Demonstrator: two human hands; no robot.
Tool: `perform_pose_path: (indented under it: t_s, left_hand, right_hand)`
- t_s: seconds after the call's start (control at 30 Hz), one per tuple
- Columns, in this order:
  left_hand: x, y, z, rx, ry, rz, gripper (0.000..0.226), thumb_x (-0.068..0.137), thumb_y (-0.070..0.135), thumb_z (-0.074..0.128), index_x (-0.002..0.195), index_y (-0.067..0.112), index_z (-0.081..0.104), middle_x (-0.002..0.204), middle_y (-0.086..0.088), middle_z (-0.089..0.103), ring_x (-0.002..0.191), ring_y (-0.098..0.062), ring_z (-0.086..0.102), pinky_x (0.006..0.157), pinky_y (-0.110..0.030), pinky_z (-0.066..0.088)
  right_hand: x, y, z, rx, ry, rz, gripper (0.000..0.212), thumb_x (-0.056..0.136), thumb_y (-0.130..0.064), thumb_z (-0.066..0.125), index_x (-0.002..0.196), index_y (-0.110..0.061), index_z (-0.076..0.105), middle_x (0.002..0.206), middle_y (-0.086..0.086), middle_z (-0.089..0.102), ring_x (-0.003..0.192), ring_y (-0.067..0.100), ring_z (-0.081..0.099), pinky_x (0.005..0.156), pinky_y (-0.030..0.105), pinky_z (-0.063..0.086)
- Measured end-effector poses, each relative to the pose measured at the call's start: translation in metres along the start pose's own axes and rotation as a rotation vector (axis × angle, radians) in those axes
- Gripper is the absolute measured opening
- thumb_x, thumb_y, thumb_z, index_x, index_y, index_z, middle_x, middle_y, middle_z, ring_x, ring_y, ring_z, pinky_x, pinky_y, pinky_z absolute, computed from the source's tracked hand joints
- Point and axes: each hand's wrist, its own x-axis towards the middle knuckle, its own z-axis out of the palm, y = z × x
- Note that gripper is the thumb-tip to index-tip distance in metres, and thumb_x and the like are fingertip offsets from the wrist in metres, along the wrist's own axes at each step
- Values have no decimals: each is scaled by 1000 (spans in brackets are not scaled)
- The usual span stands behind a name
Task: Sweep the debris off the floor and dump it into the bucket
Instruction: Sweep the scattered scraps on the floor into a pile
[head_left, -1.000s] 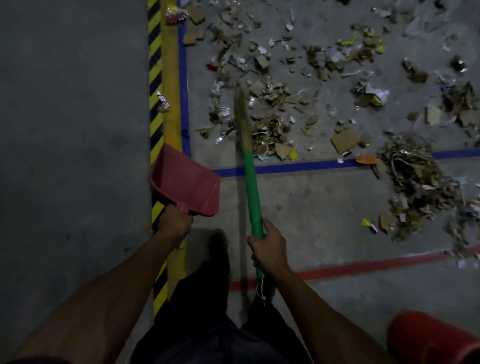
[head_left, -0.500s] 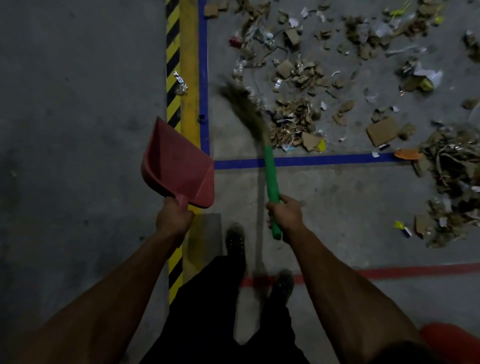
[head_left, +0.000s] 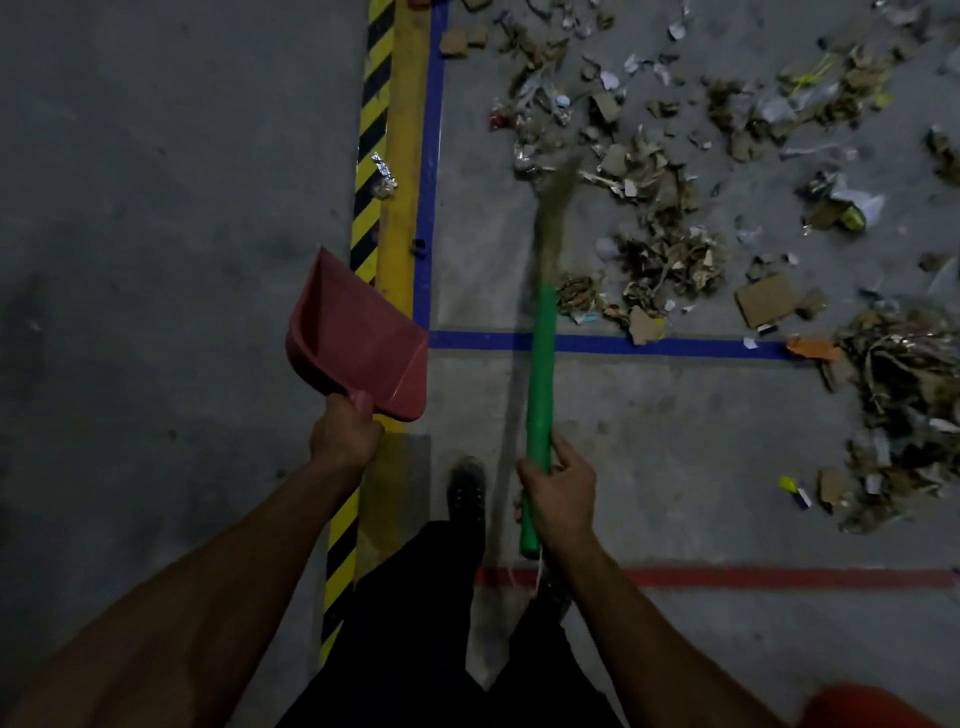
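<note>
I see the grey concrete floor (head_left: 156, 208) filling the view, crossed by a yellow-and-black hazard stripe (head_left: 371, 119), blue tape lines (head_left: 675, 344) and a red tape line (head_left: 753, 578) nearer to me. Debris (head_left: 670, 249), torn cardboard, paper scraps and foil, lies spread over the far right of the floor, mostly beyond the blue line, with a heavier heap (head_left: 904, 384) at the right edge. Against half a second ago, the view has shifted so the tape corner and the litter sit lower and closer, and the brush end has swung from the left side of the scraps to point almost straight away from me, its blurred bristles among the cardboard.

A curved orange-red edge, the bucket (head_left: 883, 706), shows at the near right corner. My left hand (head_left: 345, 436) holds the red dustpan (head_left: 358, 338) by its handle, fingers wrapped tight, the pan lifted off the floor over the yellow stripe as before. My right hand (head_left: 561, 493) grips the green handle of the broom (head_left: 540, 374) near its end, fingers curled round it. A crumpled foil piece (head_left: 383, 174) lies on the hazard stripe. I can read no writing or labels anywhere.
</note>
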Motion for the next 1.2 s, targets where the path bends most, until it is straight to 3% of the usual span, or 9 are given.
perform_pose_path:
  t_s: [0.1, 0.2, 0.3, 0.4, 0.5, 0.8, 0.97, 1.1, 1.2]
  left_hand:
    - [2, -3, -4, 14, 16, 1, 41, 83, 21, 66, 112, 4, 44, 105, -22, 60, 92, -40, 62, 81, -44, 53]
    - [4, -10, -7, 6, 22, -2, 36, 83, 12, 61, 112, -4, 48, 104, -24, 61, 91, -39, 61, 72, -37, 48]
    - [4, -19, -9, -4, 17, -14, 31, 85, 14, 56, 109, -6, 54, 98, -25, 63, 83, -37, 62, 63, -33, 46]
    - [0, -26, -9, 23, 13, -23, 32, 85, 17, 57, 108, -5, 55, 97, -25, 63, 82, -38, 63, 63, -36, 47]
    - [-4, -28, -7, 53, 1, -32, 31, 82, 17, 59, 105, -4, 55, 98, -26, 63, 86, -40, 63, 71, -40, 51]
    - [-27, -9, 14, -61, -60, 46, 22, 77, 12, 61, 94, -1, 61, 83, -25, 65, 75, -38, 67, 67, -42, 54]
    - [-48, 8, 22, -134, -121, 92, 8, 76, 9, 58, 82, 4, 57, 66, -18, 55, 58, -29, 57, 56, -34, 43]
    - [-62, 25, 30, -177, -141, 108, 4, 77, 2, 57, 75, 2, 54, 67, -16, 52, 54, -23, 49, 54, -34, 40]
    - [-69, 39, 38, -188, -192, 130, 8, 80, 0, 54, 81, 8, 53, 70, -14, 47, 54, -20, 45, 47, -28, 34]
  right_hand:
    - [-12, 18, 23, -131, -113, -71, 44, 86, -9, 68, 127, -20, 58, 74, 14, 66, 48, 19, 59, 46, 33, 52]
    - [-11, 26, 45, -272, -225, -86, 49, 83, -12, 67, 130, -21, 58, 86, 16, 70, 64, 26, 66, 58, 37, 57]
    - [-1, 26, 60, -304, -293, -15, 56, 80, -10, 65, 134, -20, 57, 87, 17, 71, 54, 23, 64, 49, 34, 56]
    - [11, 22, 60, -199, -233, 143, 58, 81, -7, 65, 138, -16, 53, 76, 16, 68, 44, 20, 58, 41, 25, 47]
    - [23, 19, 40, -25, -112, 232, 41, 86, 0, 62, 126, -4, 59, 65, 14, 59, 43, 21, 52, 42, 28, 45]
    - [36, 2, -58, 207, 188, 203, 37, 89, 6, 57, 126, 7, 54, 68, 15, 52, 46, 22, 46, 38, 24, 43]
    - [5, 13, -61, 200, 189, 139, 46, 89, 2, 60, 134, -5, 53, 65, 13, 57, 37, 16, 50, 38, 24, 44]
    - [-8, 27, -59, 152, 83, 159, 62, 87, -1, 63, 144, -13, 45, 63, 12, 60, 37, 14, 52, 37, 23, 43]
    - [3, 24, -70, 79, 29, 185, 55, 86, -2, 64, 138, -11, 52, 61, 12, 61, 36, 14, 53, 37, 22, 43]
